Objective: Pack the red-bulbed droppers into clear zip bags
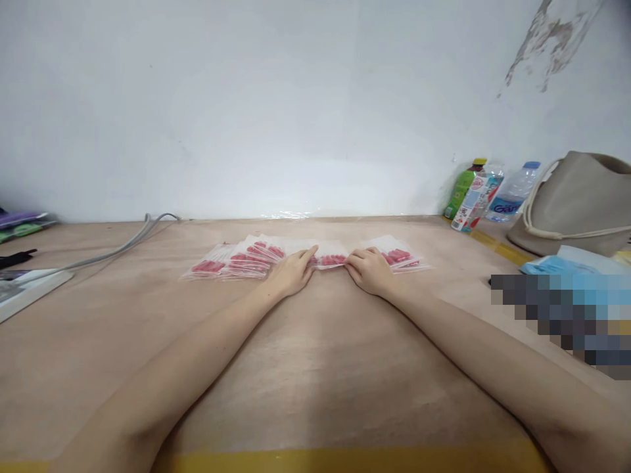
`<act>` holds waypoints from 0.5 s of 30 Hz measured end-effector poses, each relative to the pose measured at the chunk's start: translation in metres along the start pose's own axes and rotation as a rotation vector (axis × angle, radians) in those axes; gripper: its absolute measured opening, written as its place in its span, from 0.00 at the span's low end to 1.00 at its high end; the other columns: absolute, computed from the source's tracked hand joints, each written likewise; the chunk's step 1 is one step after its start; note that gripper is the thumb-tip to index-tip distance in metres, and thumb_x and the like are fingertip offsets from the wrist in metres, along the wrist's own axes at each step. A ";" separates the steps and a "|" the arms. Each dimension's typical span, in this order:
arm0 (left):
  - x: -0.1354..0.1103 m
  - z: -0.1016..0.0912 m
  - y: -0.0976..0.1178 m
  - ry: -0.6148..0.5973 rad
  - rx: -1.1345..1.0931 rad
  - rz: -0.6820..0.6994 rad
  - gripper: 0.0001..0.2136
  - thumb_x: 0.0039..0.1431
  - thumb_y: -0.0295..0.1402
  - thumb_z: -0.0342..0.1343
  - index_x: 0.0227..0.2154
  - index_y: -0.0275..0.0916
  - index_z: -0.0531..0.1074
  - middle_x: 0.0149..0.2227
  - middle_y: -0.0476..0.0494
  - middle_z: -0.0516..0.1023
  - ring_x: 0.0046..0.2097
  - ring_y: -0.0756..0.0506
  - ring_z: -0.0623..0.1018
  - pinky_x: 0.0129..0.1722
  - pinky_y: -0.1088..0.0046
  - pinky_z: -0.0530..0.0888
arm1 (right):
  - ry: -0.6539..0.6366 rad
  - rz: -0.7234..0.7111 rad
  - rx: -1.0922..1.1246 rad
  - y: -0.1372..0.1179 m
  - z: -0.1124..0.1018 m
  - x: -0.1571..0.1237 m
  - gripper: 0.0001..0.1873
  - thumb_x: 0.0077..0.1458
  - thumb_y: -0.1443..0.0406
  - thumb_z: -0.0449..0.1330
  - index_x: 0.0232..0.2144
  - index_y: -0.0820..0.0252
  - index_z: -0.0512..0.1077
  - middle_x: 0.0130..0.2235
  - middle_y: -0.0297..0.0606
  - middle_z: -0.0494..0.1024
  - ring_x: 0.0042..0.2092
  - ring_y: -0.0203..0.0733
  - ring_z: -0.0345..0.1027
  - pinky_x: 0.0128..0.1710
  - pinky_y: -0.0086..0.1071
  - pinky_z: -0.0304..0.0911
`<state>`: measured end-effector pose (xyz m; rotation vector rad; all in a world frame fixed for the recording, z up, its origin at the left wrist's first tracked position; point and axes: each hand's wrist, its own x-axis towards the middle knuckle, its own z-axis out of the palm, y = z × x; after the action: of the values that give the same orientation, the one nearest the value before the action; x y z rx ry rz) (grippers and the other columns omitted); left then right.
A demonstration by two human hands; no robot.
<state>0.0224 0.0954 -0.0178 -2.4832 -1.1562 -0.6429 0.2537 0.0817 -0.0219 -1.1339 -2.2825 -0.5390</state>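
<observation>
A row of several clear plastic bags [231, 263] holding red pieces lies spread across the far middle of the wooden table [315, 368]. My left hand [292, 273] rests on the table at the middle of the row, its fingers together and stretched onto one bag [331, 259]. My right hand [369, 270] sits just right of it, fingers curled and pinching the same bag's near edge. More bags [401, 256] fan out to the right of my right hand.
A grey cable [123, 246] runs along the back left. Papers and dark items [20, 286] lie at the left edge. Bottles [480, 194] stand at the back right beside a beige bag [579, 207]. Blue packaging [557, 264] lies near it.
</observation>
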 end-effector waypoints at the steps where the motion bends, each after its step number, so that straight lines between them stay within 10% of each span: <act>1: -0.002 -0.001 -0.005 -0.004 0.002 0.009 0.23 0.57 0.30 0.48 0.56 0.37 0.55 0.44 0.38 0.73 0.41 0.41 0.76 0.35 0.68 0.73 | 0.000 0.012 -0.003 0.001 -0.001 -0.002 0.10 0.56 0.67 0.50 0.30 0.61 0.72 0.33 0.39 0.75 0.35 0.38 0.66 0.39 0.33 0.49; 15: -0.003 -0.012 0.020 0.079 0.017 0.241 0.08 0.58 0.29 0.49 0.37 0.37 0.71 0.39 0.42 0.74 0.41 0.45 0.73 0.40 0.70 0.70 | -0.025 0.030 -0.029 -0.002 -0.004 -0.005 0.12 0.57 0.66 0.49 0.30 0.61 0.71 0.34 0.40 0.75 0.36 0.38 0.66 0.39 0.34 0.46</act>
<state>0.0332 0.0750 -0.0116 -2.5053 -0.8129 -0.6526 0.2562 0.0751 -0.0221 -1.1935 -2.2823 -0.5507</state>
